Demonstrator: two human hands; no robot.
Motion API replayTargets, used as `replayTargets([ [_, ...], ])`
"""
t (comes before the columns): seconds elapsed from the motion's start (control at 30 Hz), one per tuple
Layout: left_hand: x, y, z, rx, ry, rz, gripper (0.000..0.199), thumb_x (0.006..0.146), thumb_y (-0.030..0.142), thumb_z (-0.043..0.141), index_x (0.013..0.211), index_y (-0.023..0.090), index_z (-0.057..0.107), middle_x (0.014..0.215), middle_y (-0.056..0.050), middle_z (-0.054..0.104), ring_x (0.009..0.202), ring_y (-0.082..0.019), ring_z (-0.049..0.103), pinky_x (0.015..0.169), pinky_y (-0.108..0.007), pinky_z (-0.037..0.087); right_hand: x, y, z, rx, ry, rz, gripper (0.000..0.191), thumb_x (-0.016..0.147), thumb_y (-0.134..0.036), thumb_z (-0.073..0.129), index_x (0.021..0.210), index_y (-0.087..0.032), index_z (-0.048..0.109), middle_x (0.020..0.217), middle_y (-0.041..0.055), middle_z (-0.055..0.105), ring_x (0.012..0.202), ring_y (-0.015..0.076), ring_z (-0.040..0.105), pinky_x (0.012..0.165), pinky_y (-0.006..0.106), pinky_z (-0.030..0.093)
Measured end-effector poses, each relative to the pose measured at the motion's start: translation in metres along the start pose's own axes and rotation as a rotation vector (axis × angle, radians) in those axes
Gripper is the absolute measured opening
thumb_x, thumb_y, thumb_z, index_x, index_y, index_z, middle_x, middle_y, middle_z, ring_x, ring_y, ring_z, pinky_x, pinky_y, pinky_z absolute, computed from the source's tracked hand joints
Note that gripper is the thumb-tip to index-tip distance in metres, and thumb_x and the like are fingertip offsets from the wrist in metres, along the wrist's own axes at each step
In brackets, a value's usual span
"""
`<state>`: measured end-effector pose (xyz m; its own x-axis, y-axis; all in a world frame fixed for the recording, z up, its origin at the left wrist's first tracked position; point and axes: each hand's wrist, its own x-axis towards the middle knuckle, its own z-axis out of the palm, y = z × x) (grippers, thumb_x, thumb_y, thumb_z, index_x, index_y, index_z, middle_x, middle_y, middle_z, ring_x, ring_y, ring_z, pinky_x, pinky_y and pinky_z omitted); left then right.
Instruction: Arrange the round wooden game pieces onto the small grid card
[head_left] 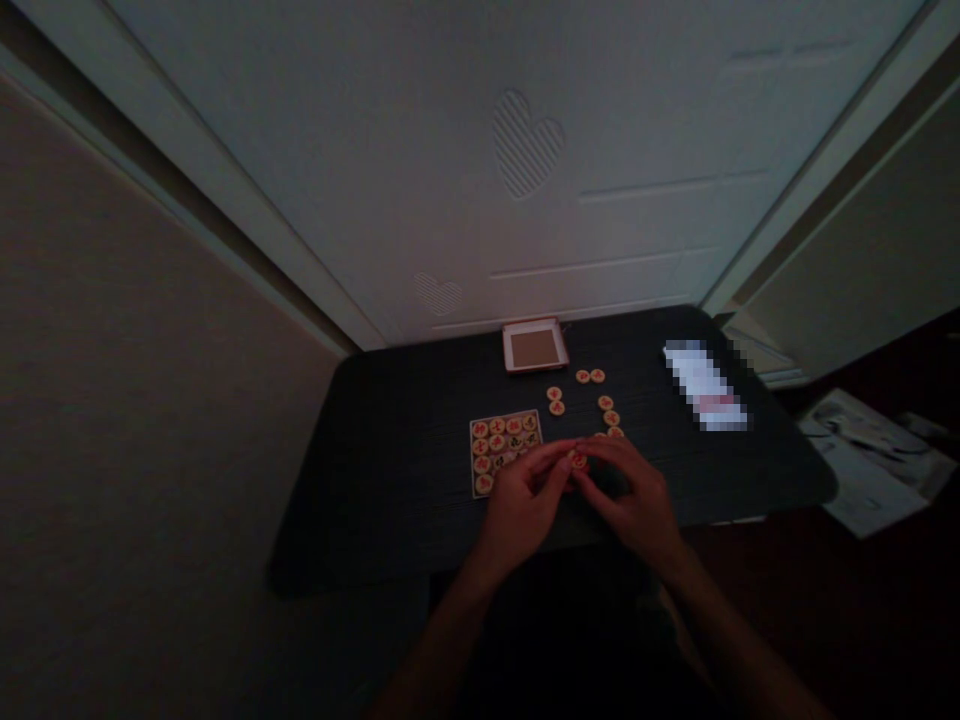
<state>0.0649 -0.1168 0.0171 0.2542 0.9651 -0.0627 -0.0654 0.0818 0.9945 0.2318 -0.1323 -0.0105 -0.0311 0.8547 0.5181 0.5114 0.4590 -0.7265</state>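
Observation:
Above the front part of the dark table, my left hand (526,500) and my right hand (631,492) meet at the fingertips around a round Chinese chess piece (577,460) with a red character on top. Both hands are closed on it. Just left of them lies a shallow box (472,462) with rows of Chinese chess pieces, marked in red and in black; my left hand hides its lower right part. Loose pieces (606,403) lie on the table beyond my right hand, some partly covered by its fingers.
An open box lid (566,364) lies at the table's back edge by the white panel (337,180) with heart reliefs. Two pieces (555,401) touch each other near it. A blurred-out white object (701,380) lies on the right. Beyond the table's right edge stands a white container (877,490).

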Motion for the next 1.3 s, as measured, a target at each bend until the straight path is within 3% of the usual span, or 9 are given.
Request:
replayTargets([
  [0.1, -0.003, -0.001, -0.004, 0.077, 0.006, 0.022, 0.026, 0.094, 0.031, 0.065, 0.116, 0.021, 0.073, 0.117, -0.008, 0.077, 0.102, -0.022, 0.075, 0.088, -0.034, 0.063, -0.001, 0.0, -0.002, -0.007, -0.008, -0.024, 0.025, 0.092, -0.025, 0.069, 0.117, -0.029, 0.069, 0.116, 0.0046, 0.076, 0.111, 0.0238, 0.071, 0.103, 0.044, 0.053],
  [0.2, -0.008, 0.001, -0.019, 0.225, 0.036, 0.05, 0.025, 0.093, 0.032, 0.067, 0.115, 0.023, 0.073, 0.112, -0.006, 0.078, 0.101, -0.021, 0.075, 0.091, -0.034, 0.062, -0.003, 0.006, -0.004, -0.021, -0.028, -0.025, 0.025, 0.093, -0.025, 0.068, 0.117, -0.03, 0.07, 0.117, 0.0043, 0.076, 0.112, 0.0236, 0.071, 0.105, 0.045, 0.053],
  [0.37, -0.017, 0.0, -0.07, 0.407, 0.269, 0.125, 0.024, 0.094, 0.036, 0.065, 0.111, 0.022, 0.073, 0.104, -0.005, 0.079, 0.093, -0.02, 0.077, 0.087, -0.034, 0.063, -0.011, 0.025, -0.006, -0.029, -0.088, 0.05, 0.026, 0.094, -0.028, 0.067, 0.12, -0.029, 0.07, 0.122, 0.005, 0.074, 0.114, 0.0238, 0.07, 0.106, 0.044, 0.053],
  [0.47, -0.018, -0.006, -0.102, 0.494, 0.431, 0.144, 0.026, 0.094, 0.039, 0.065, 0.11, 0.021, 0.073, 0.099, -0.005, 0.079, 0.09, -0.02, 0.076, 0.086, -0.034, 0.063, -0.016, 0.036, -0.005, -0.023, -0.102, 0.161, 0.03, 0.094, -0.032, 0.067, 0.123, -0.028, 0.069, 0.121, 0.0072, 0.073, 0.105, 0.024, 0.072, 0.099, 0.044, 0.057],
  [0.63, -0.011, -0.028, -0.135, 0.588, 0.536, 0.159, 0.029, 0.094, 0.041, 0.064, 0.111, 0.018, 0.072, 0.09, -0.006, 0.078, 0.085, -0.02, 0.076, 0.083, -0.035, 0.062, -0.014, 0.046, -0.003, -0.022, -0.129, 0.219, 0.03, 0.093, -0.039, 0.067, 0.121, -0.029, 0.073, 0.123, 0.0087, 0.071, 0.114, 0.0271, 0.068, 0.1, 0.045, 0.056],
  [0.83, -0.004, -0.049, -0.141, 0.655, 0.522, 0.163, 0.029, 0.095, 0.04, 0.062, 0.112, 0.019, 0.072, 0.089, -0.005, 0.078, 0.079, -0.019, 0.075, 0.077, -0.033, 0.062, -0.008, 0.046, -0.004, 0.054, -0.166, 0.276, 0.03, 0.094, -0.041, 0.065, 0.121, -0.031, 0.073, 0.124, 0.0067, 0.071, 0.104, 0.0234, 0.071, 0.094, 0.039, 0.059],
  [1.13, -0.008, -0.048, -0.136, 0.792, 0.481, 0.21, 0.026, 0.095, 0.038, 0.06, 0.111, 0.021, 0.072, 0.086, -0.002, 0.079, 0.076, -0.018, 0.076, 0.079, -0.031, 0.061, -0.01, 0.048, -0.002, 0.144, -0.175, 0.396, 0.034, 0.093, -0.042, 0.066, 0.124, -0.028, 0.071, 0.12, 0.007, 0.075, 0.098, 0.0225, 0.075, 0.091, 0.039, 0.061],
  [1.3, -0.008, -0.049, -0.134, 0.832, 0.48, 0.208, 0.026, 0.095, 0.036, 0.06, 0.113, 0.022, 0.072, 0.088, -0.002, 0.08, 0.078, -0.018, 0.076, 0.082, -0.03, 0.061, -0.011, 0.05, -0.002, 0.197, -0.143, 0.417, 0.031, 0.09, -0.043, 0.071, 0.117, -0.027, 0.072, 0.113, 0.0068, 0.077, 0.095, 0.023, 0.076, 0.089, 0.039, 0.062],
])
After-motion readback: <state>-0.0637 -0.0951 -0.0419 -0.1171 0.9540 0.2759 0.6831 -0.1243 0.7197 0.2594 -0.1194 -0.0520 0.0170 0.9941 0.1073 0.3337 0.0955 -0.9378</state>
